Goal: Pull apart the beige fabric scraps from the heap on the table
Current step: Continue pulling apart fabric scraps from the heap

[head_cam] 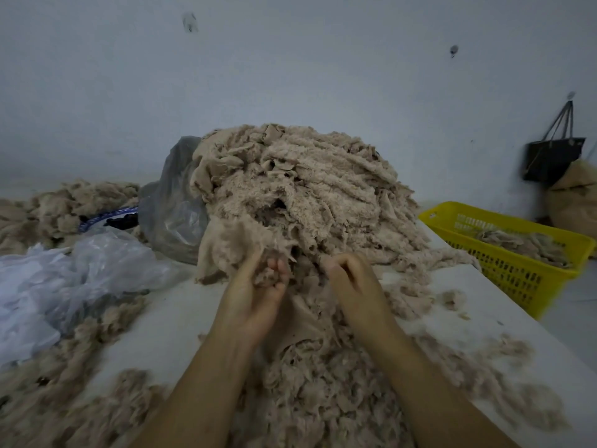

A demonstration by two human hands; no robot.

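A tall heap of beige fleecy fabric scraps [300,192] fills the middle of the white table [171,321]. At its near foot my left hand [258,292], palm up, grips a small tuft of beige scrap [268,274] in its curled fingers. Beside it my right hand [350,279] is curled into a fist at the edge of the heap; whether it pinches fabric I cannot tell. Loose pulled-apart fluff [310,383] lies between and under my forearms.
Grey and clear plastic bags [97,263] lie at the left, with another beige pile [58,208] behind them. A yellow slotted basket [517,263] holding some scraps stands off the table's right edge. A dark bag [552,156] hangs on the wall.
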